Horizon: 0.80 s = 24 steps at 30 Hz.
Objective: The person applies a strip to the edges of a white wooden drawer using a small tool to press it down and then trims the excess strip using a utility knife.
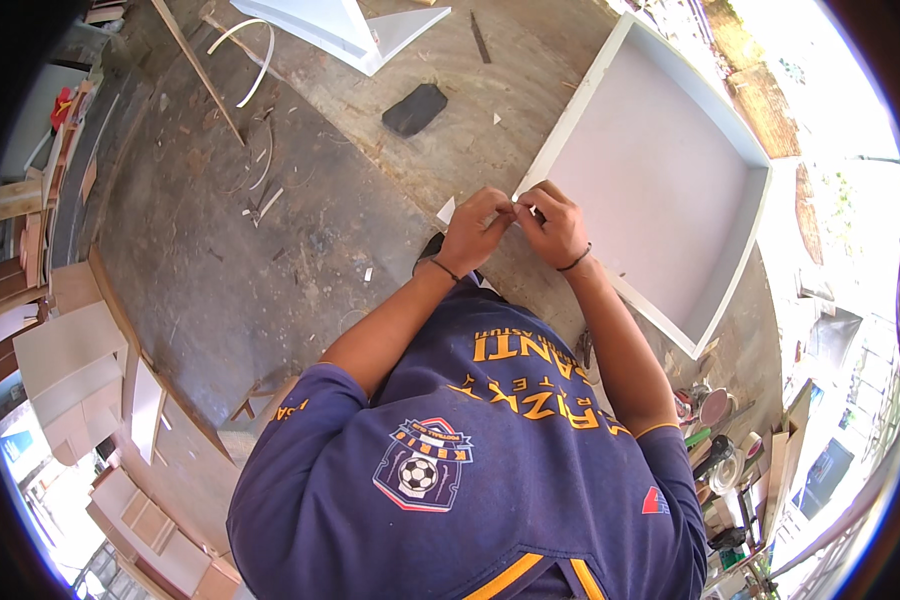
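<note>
My left hand (475, 232) and my right hand (556, 230) meet in front of me, fingertips pinched together. Between them shows a tiny pale bit, too small to name. Both hands are closed, at the near left edge of a large shallow white box (660, 170) with raised sides. My right wrist lies close to that rim. Just left of my left hand, a small white scrap (446, 211) shows on the floor. The underside of the fingers is hidden.
On the concrete floor (300, 250) lie a dark block (414, 110), a curved white strip (267, 60), a long wooden stick (198, 70) and several scraps. White panels (355, 30) rest at the far side. Cabinets (75, 380) stand left; tape rolls and tools (727, 470) crowd the right.
</note>
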Tool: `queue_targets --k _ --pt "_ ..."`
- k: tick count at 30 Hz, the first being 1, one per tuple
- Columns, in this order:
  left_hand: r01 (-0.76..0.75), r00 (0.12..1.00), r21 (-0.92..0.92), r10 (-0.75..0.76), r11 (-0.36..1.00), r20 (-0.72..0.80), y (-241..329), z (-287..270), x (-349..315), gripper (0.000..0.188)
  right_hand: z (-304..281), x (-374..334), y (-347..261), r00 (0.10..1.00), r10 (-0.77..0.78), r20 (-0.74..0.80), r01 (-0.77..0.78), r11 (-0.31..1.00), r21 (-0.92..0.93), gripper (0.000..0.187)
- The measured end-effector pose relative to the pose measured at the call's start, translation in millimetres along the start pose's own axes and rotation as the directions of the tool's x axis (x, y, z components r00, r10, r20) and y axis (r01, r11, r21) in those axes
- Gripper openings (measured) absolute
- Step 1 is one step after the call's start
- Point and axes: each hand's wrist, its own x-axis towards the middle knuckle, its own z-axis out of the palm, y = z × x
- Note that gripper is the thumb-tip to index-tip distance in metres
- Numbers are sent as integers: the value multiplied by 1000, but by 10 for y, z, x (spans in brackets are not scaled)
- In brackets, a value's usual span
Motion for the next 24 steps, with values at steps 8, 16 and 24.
queue_targets --k 8,16,24 --pt "104 993 -11 -104 995 -50 14 8 -40 6 -5 0 -19 1000 -10 1 10 1000 -14 4" --pt "418 887 -356 -460 835 -38 -90 112 -171 14 -20 2 -47 1000 21 5 -21 1000 20 5" --pt "355 884 -482 -455 801 -105 -164 194 -224 11 -63 -5 -24 999 10 39 -11 1000 29 4"
